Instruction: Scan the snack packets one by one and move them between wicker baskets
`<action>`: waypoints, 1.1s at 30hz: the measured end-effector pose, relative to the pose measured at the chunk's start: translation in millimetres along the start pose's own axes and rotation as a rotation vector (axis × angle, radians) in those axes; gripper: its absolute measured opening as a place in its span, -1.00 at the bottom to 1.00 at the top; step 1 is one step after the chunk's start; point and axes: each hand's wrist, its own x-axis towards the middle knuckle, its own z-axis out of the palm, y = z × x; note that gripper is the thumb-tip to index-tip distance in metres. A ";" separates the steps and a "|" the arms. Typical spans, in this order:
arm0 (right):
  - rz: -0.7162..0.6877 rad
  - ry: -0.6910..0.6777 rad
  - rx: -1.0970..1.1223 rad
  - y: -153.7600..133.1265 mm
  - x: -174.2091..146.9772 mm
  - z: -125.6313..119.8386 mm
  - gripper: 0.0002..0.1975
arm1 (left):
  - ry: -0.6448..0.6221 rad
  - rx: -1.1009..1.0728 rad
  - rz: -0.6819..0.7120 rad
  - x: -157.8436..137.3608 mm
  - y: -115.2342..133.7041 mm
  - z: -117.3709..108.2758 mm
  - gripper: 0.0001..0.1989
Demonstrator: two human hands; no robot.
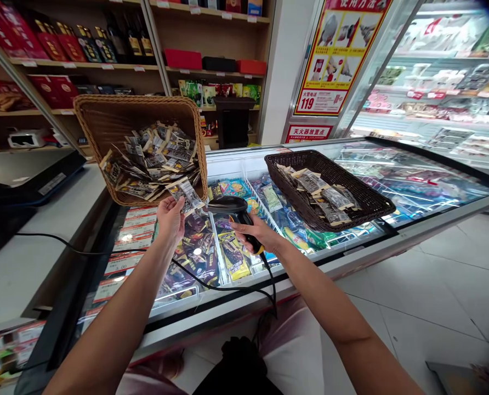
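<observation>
Between the fingers of my left hand [171, 216] is a small snack packet [186, 196], held at the front edge of a light wicker basket [140, 102]. Many similar packets [162, 151] lie heaped in that basket. My right hand [257, 233] is wrapped round the handle of a black barcode scanner [228, 204], whose head points left toward the held packet. From the scanner's handle a black cable [223, 287] hangs down and runs off to the left. A dark brown basket [368, 206] to the right holds a smaller pile of packets [316, 189].
Both baskets rest on a glass-topped freezer [343, 249] full of wrapped ice creams [234, 255]. Price labels [135, 230] lie along its left part. A grey counter [69, 219] with a black device stands left. Shelves [92, 67] and a lit refrigerated display [445, 82] rise behind.
</observation>
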 end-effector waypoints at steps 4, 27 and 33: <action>0.019 0.001 -0.017 -2.4 0.3 1.4 -0.41 | 0.005 0.006 0.005 -0.5 -0.4 0.9 -0.52; -0.036 0.044 0.130 0.8 8.0 -1.1 -0.45 | -0.068 -0.058 0.106 -1.1 17.7 14.1 -0.62; -0.212 -0.264 0.325 -0.8 7.1 -14.2 -0.47 | -0.225 0.071 -0.036 -10.8 8.6 60.7 -0.59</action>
